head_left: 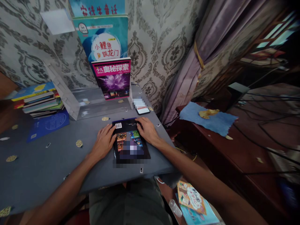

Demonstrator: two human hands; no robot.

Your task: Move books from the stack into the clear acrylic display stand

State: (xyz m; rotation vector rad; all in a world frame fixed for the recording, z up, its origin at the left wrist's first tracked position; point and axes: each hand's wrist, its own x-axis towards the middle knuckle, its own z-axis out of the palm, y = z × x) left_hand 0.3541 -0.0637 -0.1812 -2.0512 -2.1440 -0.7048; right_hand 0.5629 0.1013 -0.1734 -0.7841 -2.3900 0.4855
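Observation:
A dark book lies on the cloth-covered table in front of me, a barcode and small colour pictures on its upward face. Its lower part is pixelated. My left hand is closed on the book's left edge, with the thumb side on the cover. At the upper right corner, my right hand grips the other side, its fingers along the edge. Beyond them, a clear stepped display rack holds a purple-and-pink book, a teal book and a blue book in rising tiers.
Left of the rack are a book stack and a blue booklet. A phone lies by the rack's right end. A blue cloth covers part of a reddish-brown surface on the right, near cables. More books lie below the table.

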